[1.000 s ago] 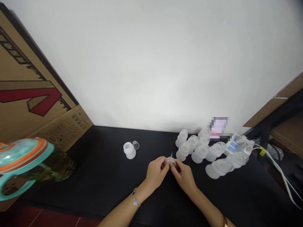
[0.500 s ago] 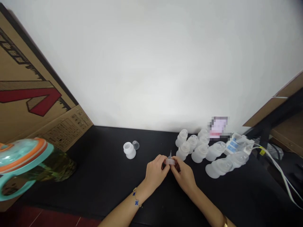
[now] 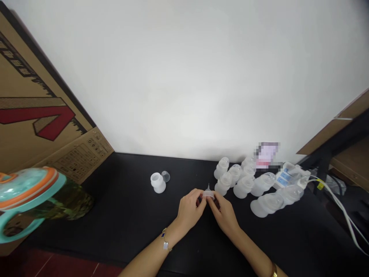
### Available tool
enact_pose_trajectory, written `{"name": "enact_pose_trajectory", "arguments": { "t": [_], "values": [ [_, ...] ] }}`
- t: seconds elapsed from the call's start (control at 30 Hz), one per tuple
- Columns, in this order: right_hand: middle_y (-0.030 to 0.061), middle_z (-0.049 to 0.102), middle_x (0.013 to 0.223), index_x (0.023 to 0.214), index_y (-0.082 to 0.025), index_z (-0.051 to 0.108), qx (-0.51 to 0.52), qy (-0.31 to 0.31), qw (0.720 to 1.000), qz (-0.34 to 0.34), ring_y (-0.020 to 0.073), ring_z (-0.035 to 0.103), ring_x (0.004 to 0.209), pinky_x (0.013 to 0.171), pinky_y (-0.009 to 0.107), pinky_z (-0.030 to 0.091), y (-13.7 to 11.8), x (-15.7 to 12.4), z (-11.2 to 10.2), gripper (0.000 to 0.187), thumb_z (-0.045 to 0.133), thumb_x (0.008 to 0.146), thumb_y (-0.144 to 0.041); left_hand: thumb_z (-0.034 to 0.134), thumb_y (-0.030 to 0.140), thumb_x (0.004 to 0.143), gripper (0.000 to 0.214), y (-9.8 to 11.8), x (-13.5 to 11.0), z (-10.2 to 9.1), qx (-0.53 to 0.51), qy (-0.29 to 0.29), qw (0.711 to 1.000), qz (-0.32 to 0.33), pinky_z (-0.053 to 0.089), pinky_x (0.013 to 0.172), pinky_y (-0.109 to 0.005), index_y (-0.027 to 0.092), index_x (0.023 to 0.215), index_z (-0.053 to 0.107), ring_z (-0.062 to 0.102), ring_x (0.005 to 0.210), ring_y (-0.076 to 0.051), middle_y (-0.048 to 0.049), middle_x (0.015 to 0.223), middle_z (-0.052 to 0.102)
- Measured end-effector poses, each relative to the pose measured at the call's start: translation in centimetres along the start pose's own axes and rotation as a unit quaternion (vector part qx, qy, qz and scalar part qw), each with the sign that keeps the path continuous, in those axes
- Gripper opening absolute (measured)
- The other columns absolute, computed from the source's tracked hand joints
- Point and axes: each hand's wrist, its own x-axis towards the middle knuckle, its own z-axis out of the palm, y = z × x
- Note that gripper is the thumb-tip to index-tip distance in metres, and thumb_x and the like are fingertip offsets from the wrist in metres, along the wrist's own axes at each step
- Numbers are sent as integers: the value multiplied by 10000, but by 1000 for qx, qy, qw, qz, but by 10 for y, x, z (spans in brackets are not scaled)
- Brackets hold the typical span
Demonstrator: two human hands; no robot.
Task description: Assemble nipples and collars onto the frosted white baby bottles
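Between my two hands is a bottle nipple in a white collar ring [image 3: 208, 193], its translucent tip pointing up. My left hand [image 3: 190, 207] pinches the ring from the left side, fingers closed. From the right, the thumb and fingers of my right hand [image 3: 224, 213] grip the same ring. To the left on the black table stands an uncapped white baby bottle [image 3: 158, 183], its round mouth showing. A clear dome cap [image 3: 165, 176] lies right behind it, close to its rim.
Several capped baby bottles [image 3: 244, 186] are grouped to the right, some lying or leaning. Beyond them are a power strip [image 3: 284, 177] with white cables [image 3: 343, 207] and a blurred-out phone-like object [image 3: 266, 155]. A large jug [image 3: 57, 196] and a cardboard box [image 3: 37, 96] occupy the left.
The nipple and collar ring have tilted slightly and risen a little in my fingers. Both hands keep their hold; the bottle and cap stay put.
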Motion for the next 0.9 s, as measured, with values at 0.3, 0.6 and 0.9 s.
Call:
{"name": "enact_pose_trajectory", "arguments": {
  "t": [0.3,0.6,0.9],
  "values": [
    [6,641,727,936,-221,611,8,-10,1000,1,171,561,603,549,252,397,-2,-1,0,333,395,984,-470,521,265,911,183,0,0,0,17,7,1000,-6,364,588,-234,199,764,608,537,591,-118,19,712,590],
    [-2,618,704,887,-219,591,-4,-10,1000,0,168,550,600,553,252,388,-1,-1,0,333,406,980,-480,521,265,906,198,-1,1,1,14,5,1000,-11,357,591,-231,195,737,598,533,594,-119,16,704,589],
    [16,641,721,910,-216,609,-7,-8,1000,1,176,570,607,571,263,420,-1,-1,0,361,390,980,-495,526,249,895,192,3,1,-1,7,0,1000,-17,360,585,-229,193,724,591,531,590,-117,23,685,572]
  ]
}}
